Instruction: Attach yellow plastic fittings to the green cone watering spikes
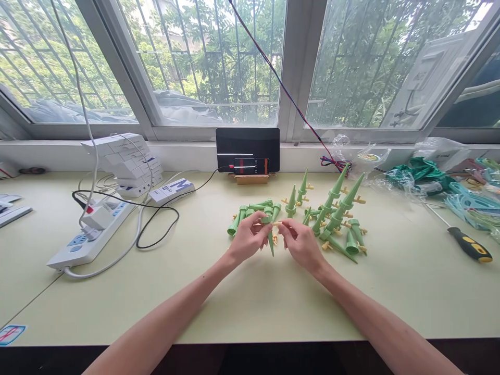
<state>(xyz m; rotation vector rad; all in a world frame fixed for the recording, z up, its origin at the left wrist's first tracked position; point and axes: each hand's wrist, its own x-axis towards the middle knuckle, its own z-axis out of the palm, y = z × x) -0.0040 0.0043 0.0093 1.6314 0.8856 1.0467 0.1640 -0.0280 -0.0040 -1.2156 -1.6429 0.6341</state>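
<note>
left hand [250,234] pinched green watering spike [271,240], tip down | right hand [299,239] held yellow valve [277,224] at its side, above tabletop [265,302] | apparently fitting valve; next move called for steady push

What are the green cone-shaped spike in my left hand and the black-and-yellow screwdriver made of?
The green cone-shaped spike: probably semi-matt plastic, evenly coloured and smooth. The black-and-yellow screwdriver: handle perhaps dull plastic or rubber, chunky and two-toned; shaft probably smooth metal, thin and pale.
</note>
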